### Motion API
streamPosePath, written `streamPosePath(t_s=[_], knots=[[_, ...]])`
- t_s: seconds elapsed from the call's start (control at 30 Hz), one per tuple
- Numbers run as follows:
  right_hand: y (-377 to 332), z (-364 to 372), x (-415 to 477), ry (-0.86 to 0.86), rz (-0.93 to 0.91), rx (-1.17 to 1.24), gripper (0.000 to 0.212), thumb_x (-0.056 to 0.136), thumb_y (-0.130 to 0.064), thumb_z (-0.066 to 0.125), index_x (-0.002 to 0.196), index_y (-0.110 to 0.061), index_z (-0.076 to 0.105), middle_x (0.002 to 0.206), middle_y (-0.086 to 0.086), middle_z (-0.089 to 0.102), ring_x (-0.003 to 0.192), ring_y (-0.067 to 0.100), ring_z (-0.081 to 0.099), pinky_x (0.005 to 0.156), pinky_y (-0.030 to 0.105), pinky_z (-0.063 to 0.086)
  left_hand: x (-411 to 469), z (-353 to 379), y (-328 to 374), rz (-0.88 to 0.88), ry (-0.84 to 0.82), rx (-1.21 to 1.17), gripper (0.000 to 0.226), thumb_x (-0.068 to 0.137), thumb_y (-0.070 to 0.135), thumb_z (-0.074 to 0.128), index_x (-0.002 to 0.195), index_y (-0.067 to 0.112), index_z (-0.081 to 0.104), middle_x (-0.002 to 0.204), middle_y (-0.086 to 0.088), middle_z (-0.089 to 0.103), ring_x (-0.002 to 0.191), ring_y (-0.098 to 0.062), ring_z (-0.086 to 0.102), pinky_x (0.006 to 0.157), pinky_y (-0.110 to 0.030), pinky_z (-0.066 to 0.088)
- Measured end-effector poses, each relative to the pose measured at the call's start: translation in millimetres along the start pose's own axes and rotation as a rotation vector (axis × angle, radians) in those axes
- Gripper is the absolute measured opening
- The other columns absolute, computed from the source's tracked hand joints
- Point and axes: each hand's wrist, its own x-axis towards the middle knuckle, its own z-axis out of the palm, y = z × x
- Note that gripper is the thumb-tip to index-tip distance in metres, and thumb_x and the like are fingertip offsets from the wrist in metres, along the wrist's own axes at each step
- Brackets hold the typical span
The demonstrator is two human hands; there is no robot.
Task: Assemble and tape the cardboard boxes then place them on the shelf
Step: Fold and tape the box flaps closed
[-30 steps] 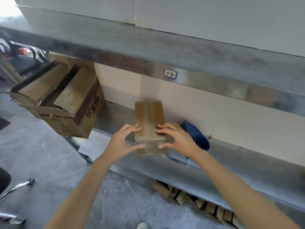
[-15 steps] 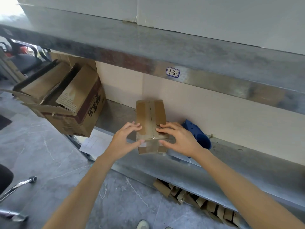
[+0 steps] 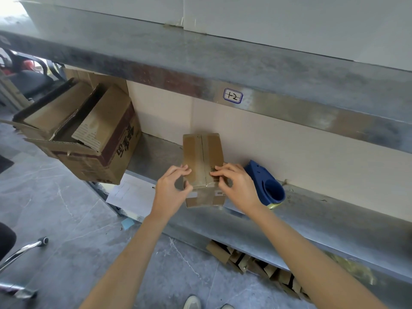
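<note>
**Both hands bunch up on the box**

A second ago the two hands lay spread over the near end of the cardboard box (image 3: pixel 200 150), fingers stretched long across its top. Now they have drawn in. The left hand (image 3: pixel 170 192) has pulled its fingers (image 3: pixel 184 170) back into a curl at the top edge on its own side. Its thumb has climbed from lower on the near face to just under those fingertips, so the two nearly meet. The right hand (image 3: pixel 238 188) has done much the same. Its fingers are bent, with only the tips on the top, and its thumb has risen close beneath them.
</note>
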Motion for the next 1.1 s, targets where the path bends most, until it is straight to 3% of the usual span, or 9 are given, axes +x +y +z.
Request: streamPosePath(t_s=[0.2,0.37,0.53,0.63,0.7,0.8,1.1], knots=[[13,-3,-7,-0.111,-0.015,0.075,0.036,0.096,-0.004,0.056,0.123,-0.023,0.068,0.130,-0.010,0.061,0.132,0.010,0.044,0.108,0.025,0.036,-2,-3,-2,-0.023,-0.042,-0.049,0.034,0.081,0.000,0.067,0.111,0.014,0.074,0.114,0.010,0.066,0.115,0.002,0.059,0.099,-0.015,0.045],[13,-3,-4,-0.105,-0.042,0.019,0.039,0.093,0.001,0.054,0.121,-0.022,0.069,0.125,-0.010,0.062,0.129,0.013,0.045,0.102,0.028,0.041,-1,-5,-4,0.003,-0.063,-0.034,0.035,0.084,-0.001,0.065,0.114,0.014,0.072,0.115,0.010,0.065,0.117,0.003,0.057,0.101,-0.015,0.043],[18,-11,-2,-0.182,-0.030,0.098,0.038,0.098,-0.004,0.052,0.128,-0.023,0.065,0.131,-0.010,0.059,0.134,0.010,0.042,0.109,0.026,0.034,3,-14,-6,-0.004,-0.162,-0.059,0.036,0.089,-0.003,0.064,0.118,0.019,0.069,0.120,0.011,0.062,0.120,0.007,0.053,0.104,-0.014,0.041],[22,-20,2,-0.285,0.002,0.139,0.043,0.100,-0.011,0.050,0.137,-0.032,0.054,0.142,-0.011,0.052,0.140,0.005,0.034,0.113,0.024,0.027,6,-23,-9,-0.018,-0.248,-0.087,0.041,0.090,-0.005,0.062,0.121,0.021,0.068,0.121,0.014,0.060,0.123,0.004,0.052,0.108,-0.020,0.040],[24,-26,3,-0.338,0.018,0.149,0.058,0.094,-0.004,0.051,0.141,-0.037,0.047,0.143,-0.014,0.050,0.138,-0.001,0.034,0.111,0.020,0.027,8,-26,-10,-0.012,-0.274,-0.090,0.046,0.086,-0.010,0.061,0.121,0.019,0.068,0.121,0.010,0.061,0.124,0.000,0.053,0.109,-0.025,0.040],[25,-28,7,-0.330,0.010,0.132,0.070,0.087,0.006,0.050,0.142,-0.036,0.043,0.136,-0.023,0.054,0.119,-0.014,0.042,0.094,0.008,0.034,9,-24,-9,-0.003,-0.252,-0.067,0.046,0.083,-0.009,0.065,0.120,0.018,0.069,0.120,0.007,0.063,0.121,-0.002,0.056,0.108,-0.027,0.043],[23,-14,3,-0.153,0.020,0.197,0.036,0.095,-0.005,0.056,0.127,-0.021,0.061,0.123,-0.010,0.062,0.120,0.001,0.052,0.102,0.021,0.043,5,-13,-8,0.013,-0.096,-0.049,0.032,0.085,-0.002,0.069,0.112,0.016,0.073,0.113,0.007,0.067,0.110,0.003,0.059,0.098,-0.017,0.048]])
